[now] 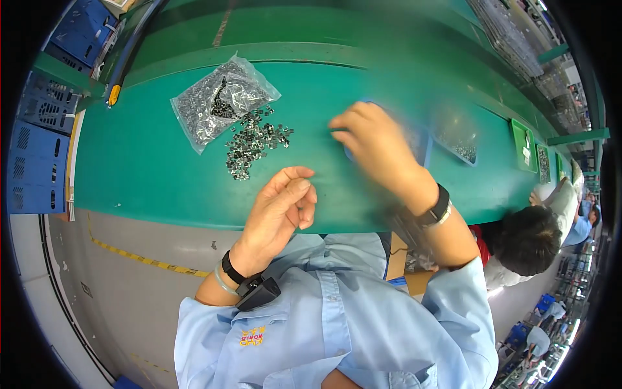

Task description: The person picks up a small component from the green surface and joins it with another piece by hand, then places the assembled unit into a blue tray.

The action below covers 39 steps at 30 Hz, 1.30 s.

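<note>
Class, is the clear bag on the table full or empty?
Not empty: small parts show through much of the bag. Whether it is completely full, cannot tell.

The desk (146, 165) is presenting a smooth green surface. A clear plastic bag (201, 104), filled with small metal parts, is lying flat toward the left. Directly beside it, a loose heap of small, shiny and dark parts (249, 146) is spreading over the surface. Right of centre, a blue tray (428, 150) is sitting partly hidden; just beside it, a translucent tray (447, 129) is holding small pieces. Farther right, a green tray (516, 136) is resting near the far edge.
</note>
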### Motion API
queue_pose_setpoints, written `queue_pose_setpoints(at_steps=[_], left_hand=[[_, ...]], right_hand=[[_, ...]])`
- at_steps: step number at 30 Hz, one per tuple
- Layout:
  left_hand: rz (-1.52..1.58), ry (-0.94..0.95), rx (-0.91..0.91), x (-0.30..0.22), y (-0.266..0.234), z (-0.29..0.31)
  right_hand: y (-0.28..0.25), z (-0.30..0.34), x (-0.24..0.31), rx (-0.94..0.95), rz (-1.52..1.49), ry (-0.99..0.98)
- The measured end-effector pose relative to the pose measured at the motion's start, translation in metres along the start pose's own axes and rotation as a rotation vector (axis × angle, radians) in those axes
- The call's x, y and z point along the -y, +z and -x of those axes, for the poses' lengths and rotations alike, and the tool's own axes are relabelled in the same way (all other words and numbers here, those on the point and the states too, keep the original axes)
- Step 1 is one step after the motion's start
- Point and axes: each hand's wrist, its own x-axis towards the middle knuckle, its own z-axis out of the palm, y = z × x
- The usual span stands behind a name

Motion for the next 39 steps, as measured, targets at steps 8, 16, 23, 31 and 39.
queue_pose_setpoints(at_steps=[8, 16, 23, 31, 39], left_hand=[[0.044, 0.023, 0.006, -0.013, -0.010, 0.005], [-0.161, 0.070, -0.057, -0.015, 0.000, -0.005], [-0.034, 0.012, 0.081, -0.003, 0.009, -0.012], [-0.051, -0.009, 0.121, 0.013, 0.027, -0.014], [-0.350, 0.077, 0.016, 0.016, 0.040, -0.011]], right_hand=[[0.049, -0.042, 0.008, 0.222, 0.050, -0.122], [0.006, -0.007, 0.039, 0.190, -0.023, -0.061], [0.000, 0.026, 0.043, 0.007, -0.184, 0.014], [0.002, 0.059, 0.036, -0.260, -0.350, 0.042], [-0.012, 0.067, 0.037, -0.157, -0.135, 0.022]])
